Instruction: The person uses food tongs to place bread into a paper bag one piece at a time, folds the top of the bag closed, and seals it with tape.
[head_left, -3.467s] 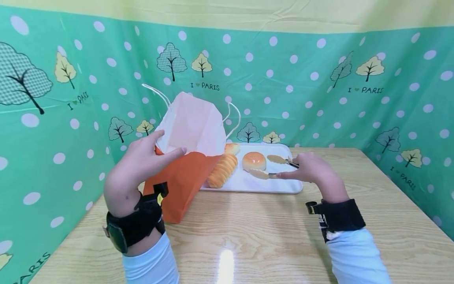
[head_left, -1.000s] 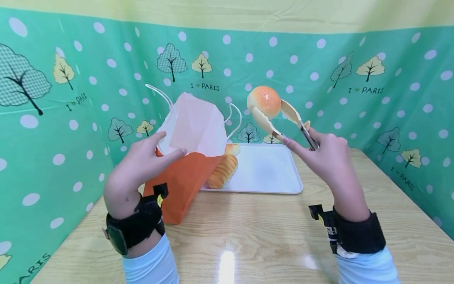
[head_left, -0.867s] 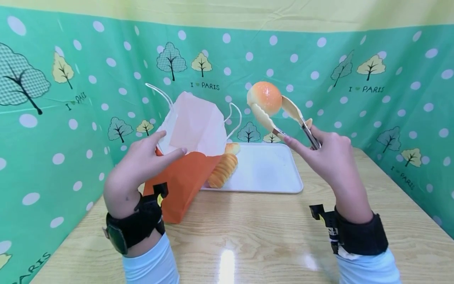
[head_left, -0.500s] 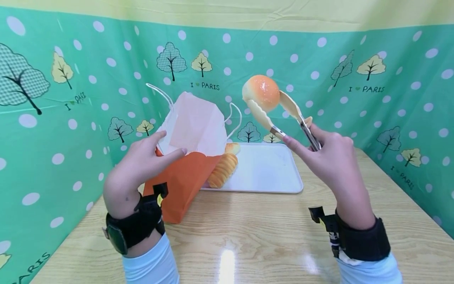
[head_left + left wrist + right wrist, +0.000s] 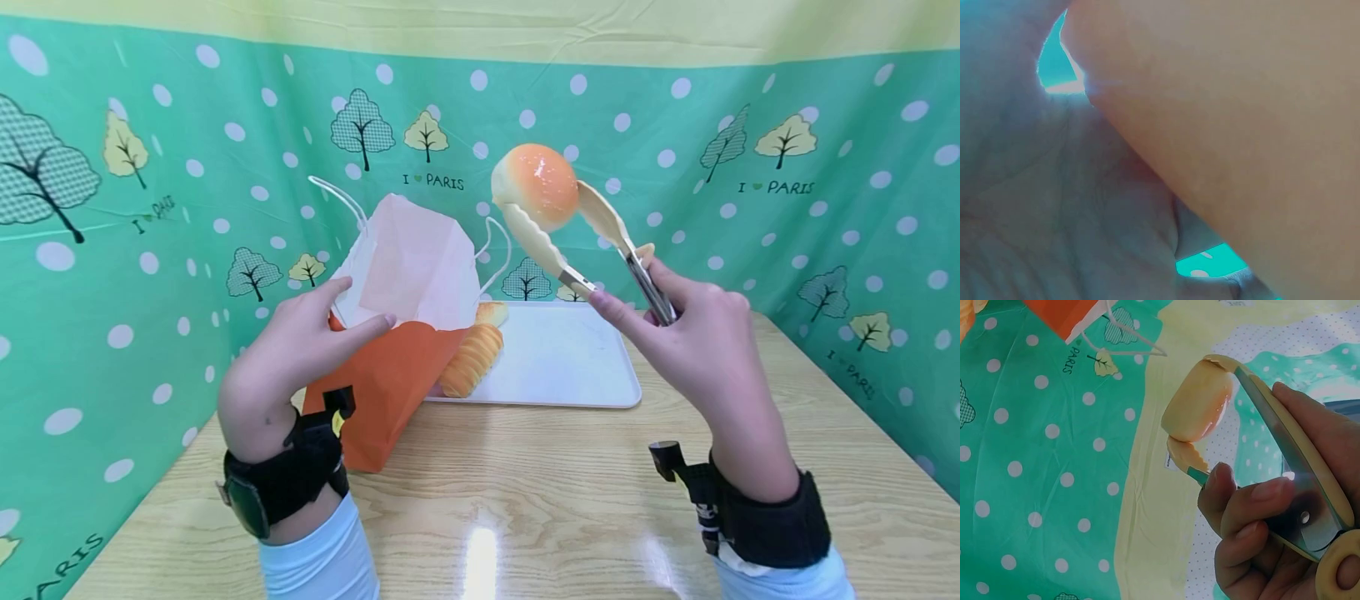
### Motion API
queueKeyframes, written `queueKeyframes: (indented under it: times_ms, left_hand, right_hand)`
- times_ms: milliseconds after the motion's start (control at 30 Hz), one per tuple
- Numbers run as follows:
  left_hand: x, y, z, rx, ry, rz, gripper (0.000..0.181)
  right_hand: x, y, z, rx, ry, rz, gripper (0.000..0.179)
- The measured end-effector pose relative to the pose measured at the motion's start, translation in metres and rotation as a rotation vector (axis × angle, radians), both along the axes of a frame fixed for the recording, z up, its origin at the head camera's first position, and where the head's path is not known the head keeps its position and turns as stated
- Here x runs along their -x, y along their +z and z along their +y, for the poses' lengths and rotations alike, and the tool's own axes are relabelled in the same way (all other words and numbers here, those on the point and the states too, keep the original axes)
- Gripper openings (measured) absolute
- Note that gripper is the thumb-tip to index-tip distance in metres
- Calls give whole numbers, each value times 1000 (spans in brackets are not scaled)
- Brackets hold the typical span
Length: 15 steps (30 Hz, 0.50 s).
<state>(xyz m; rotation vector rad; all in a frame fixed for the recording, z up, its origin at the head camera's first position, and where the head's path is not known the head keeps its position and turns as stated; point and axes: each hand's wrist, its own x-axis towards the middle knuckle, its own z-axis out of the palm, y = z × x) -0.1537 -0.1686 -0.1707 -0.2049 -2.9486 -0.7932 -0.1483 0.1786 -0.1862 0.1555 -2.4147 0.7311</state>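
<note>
A round glossy bun (image 5: 536,187) is squeezed between the pale scalloped tips of tongs (image 5: 600,212). My right hand (image 5: 701,333) grips the tongs' metal arms, raised above the table. The right wrist view shows the bun (image 5: 1200,400) sideways, with its pale underside turned. On the left, my left hand (image 5: 292,342) holds the rim of an orange paper bag (image 5: 382,383), thumb along the front edge. The bag leans with its white mouth facing up and towards me. My palm (image 5: 1029,181) fills much of the left wrist view; its other fingers are hard to make out.
Behind the bag stands a white tray (image 5: 570,358) bearing a ridged bread roll (image 5: 472,358) and another bread piece (image 5: 492,313), partly hidden. White cord handles (image 5: 498,250) stick up from the bag. A green printed curtain (image 5: 637,167) encloses the wooden table (image 5: 540,492).
The bun, on the tray at first, was picked up with the tongs and lifted. Over the last second it has moved up and left towards the bag. My left hand has stayed put.
</note>
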Motion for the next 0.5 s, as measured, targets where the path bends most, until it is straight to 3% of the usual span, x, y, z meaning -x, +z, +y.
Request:
queueKeyframes:
  times_ms: [500]
  left_hand:
    - [-2, -2, 2, -14, 0, -1, 100]
  right_hand:
    - [-9, -5, -14, -11, 86, -1, 75]
